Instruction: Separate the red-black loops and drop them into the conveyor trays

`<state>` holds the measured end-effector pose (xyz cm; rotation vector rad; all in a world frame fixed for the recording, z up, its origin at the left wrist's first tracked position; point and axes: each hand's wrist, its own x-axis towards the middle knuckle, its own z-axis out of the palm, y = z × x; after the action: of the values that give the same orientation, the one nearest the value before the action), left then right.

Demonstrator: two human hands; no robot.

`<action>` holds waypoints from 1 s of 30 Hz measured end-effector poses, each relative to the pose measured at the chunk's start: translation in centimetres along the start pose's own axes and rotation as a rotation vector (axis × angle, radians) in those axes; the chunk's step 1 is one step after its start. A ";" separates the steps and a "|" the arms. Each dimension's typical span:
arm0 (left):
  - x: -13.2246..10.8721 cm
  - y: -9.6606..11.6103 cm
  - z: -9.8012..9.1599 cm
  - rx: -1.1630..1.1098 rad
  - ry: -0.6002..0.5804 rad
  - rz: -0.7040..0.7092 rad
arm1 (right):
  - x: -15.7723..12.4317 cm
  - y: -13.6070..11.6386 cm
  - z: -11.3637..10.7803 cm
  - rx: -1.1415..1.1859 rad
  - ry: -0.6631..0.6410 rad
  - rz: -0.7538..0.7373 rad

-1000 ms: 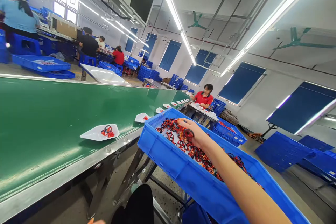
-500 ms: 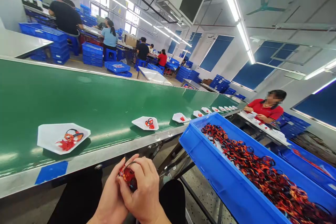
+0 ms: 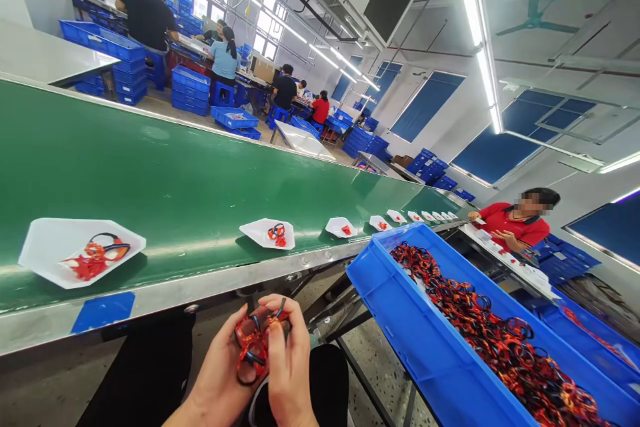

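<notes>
Low in front of the belt, my left hand [image 3: 219,368] is cupped around several loose red-and-black bands [image 3: 251,347], ring-shaped with orange patches. My right hand [image 3: 286,365] is closed at the other side of this bunch, its thumb pressing on one band against the fingers. Both hands touch each other below the bands. Nearest beyond them is a white tray [image 3: 45,250] on the green conveyor belt [image 3: 175,173], with red pieces and a black-and-orange band lying in it. Another white tray [image 3: 255,232] further right carries similar pieces.
A long blue bin [image 3: 400,307] full of red-and-black bands stands right of my hands. More white trays [image 3: 334,227] line the belt toward a co-worker [image 3: 520,223] in red. A metal rail [image 3: 175,287] edges the belt. Blue crates [image 3: 190,90] are stacked behind.
The trays have moved left along the belt. My hands have spread a little, so the bands between them show more fully. My right thumb has shifted onto one band.
</notes>
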<state>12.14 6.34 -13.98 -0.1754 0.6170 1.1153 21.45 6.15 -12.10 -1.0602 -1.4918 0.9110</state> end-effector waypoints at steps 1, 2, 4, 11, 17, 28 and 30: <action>0.0 -0.1 -0.2 0.009 0.007 0.007 | 0.0 0.1 -0.2 0.119 0.023 0.077; 0.0 -0.1 -0.5 0.019 0.017 0.012 | 0.1 0.2 -0.5 0.248 0.047 0.146; -0.1 -0.2 -1.0 0.043 0.045 0.022 | 0.3 0.4 -1.1 0.515 0.092 0.270; -0.7 0.0 -2.3 0.068 0.155 0.067 | 0.6 0.1 -2.7 1.028 0.214 0.635; -0.6 0.2 -2.1 0.032 0.171 0.067 | 0.4 -0.3 -2.2 1.334 0.270 0.720; -0.5 0.3 -2.2 -0.005 0.156 0.052 | 0.5 0.7 -1.9 1.332 0.213 0.723; -0.7 0.5 -2.0 -0.034 0.158 0.060 | 1.3 0.9 -2.2 1.150 0.157 0.660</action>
<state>10.73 5.12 -15.17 -0.2782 0.7483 1.1778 23.66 7.72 -12.19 -0.6743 -0.2645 1.7761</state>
